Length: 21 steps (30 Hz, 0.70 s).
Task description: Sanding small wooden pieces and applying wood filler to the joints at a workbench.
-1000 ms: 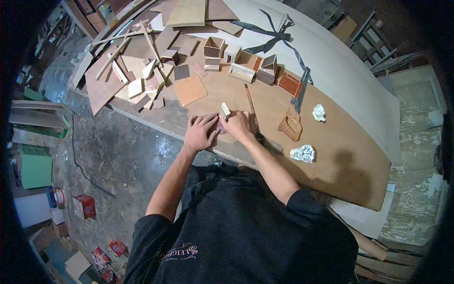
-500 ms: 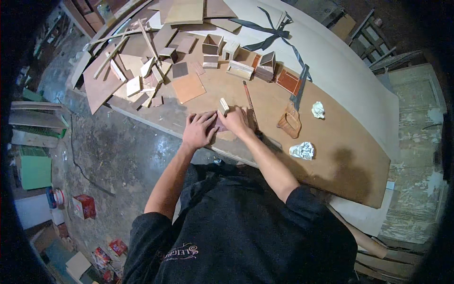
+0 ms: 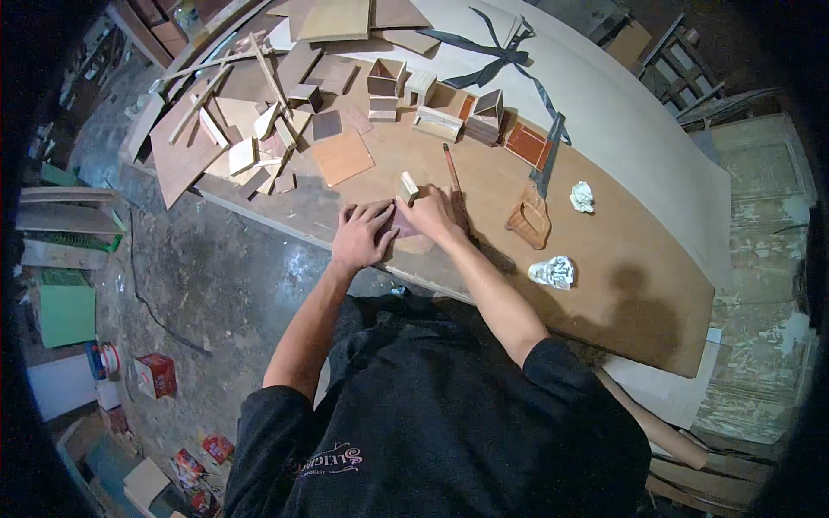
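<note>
Close to the table's near edge lies a purplish-brown sheet (image 3: 400, 226), perhaps sandpaper, partly hidden beneath my hands. My left hand (image 3: 359, 236) rests flat on its left part, fingers spread. At the sheet's upper right, my right hand (image 3: 428, 212) is closed around a small pale wooden block (image 3: 408, 185), whose upper end sticks out above the fingers. The block's lower end is hidden by the hand. Just right of that hand lies a narrow reddish-brown strip (image 3: 452, 167), pointing away from me.
A handsaw (image 3: 528, 216) and crumpled white papers (image 3: 553, 273) lie to the right. Small wooden boxes (image 3: 386, 78) stand farther back, near black straps (image 3: 492, 59). An orange-tan square (image 3: 343, 158) and piled wood offcuts (image 3: 243, 156) are left. The table's edge (image 3: 285, 226) runs close by.
Both hands stay in nearly the same place, the right still gripping the block. The view has shifted very slightly.
</note>
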Each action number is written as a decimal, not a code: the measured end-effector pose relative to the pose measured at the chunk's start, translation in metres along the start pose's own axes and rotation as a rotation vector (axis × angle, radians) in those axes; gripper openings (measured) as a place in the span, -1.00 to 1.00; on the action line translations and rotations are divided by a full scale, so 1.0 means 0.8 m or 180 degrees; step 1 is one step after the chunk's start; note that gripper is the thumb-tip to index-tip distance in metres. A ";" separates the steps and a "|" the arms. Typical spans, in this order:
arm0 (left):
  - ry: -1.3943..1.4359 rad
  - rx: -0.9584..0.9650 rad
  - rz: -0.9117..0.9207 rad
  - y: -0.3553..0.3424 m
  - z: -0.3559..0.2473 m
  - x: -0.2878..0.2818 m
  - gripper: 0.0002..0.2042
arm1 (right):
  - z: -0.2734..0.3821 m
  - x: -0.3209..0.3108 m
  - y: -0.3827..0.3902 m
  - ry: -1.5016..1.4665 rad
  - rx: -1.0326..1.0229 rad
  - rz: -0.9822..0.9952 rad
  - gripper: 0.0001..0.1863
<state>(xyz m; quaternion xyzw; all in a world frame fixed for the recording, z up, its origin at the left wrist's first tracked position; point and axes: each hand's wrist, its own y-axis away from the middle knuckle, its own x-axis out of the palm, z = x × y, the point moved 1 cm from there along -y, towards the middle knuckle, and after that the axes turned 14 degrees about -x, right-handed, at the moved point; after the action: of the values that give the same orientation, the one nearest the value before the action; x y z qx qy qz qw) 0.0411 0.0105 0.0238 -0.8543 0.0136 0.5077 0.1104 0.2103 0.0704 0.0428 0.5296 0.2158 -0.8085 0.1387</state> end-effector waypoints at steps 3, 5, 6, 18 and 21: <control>0.0066 -0.0038 -0.0013 0.004 0.006 -0.002 -0.55 | 0.014 -0.009 0.005 -0.0259 0.0202 0.0298 -0.63; -0.0021 -0.0038 -0.0018 -0.001 0.001 -0.002 -0.55 | 0.000 0.001 0.039 -0.0317 0.0111 0.0137 -0.67; -0.0007 -0.0038 -0.0064 0.002 0.002 -0.002 -0.55 | -0.002 0.001 0.060 -0.0476 0.0077 0.0042 -0.68; 0.0017 0.0045 -0.0028 -0.004 -0.007 -0.002 -0.56 | -0.003 0.012 0.008 0.0000 -0.0099 0.0097 -0.68; -0.0046 -0.0047 -0.0068 0.003 -0.001 -0.007 -0.56 | 0.009 -0.004 0.038 -0.0439 0.0277 0.0841 -0.69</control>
<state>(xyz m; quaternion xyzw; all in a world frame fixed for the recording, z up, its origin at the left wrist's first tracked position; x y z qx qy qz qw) 0.0389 0.0077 0.0288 -0.8516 -0.0001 0.5127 0.1095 0.2198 0.0402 0.0422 0.5021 0.0990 -0.8263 0.2352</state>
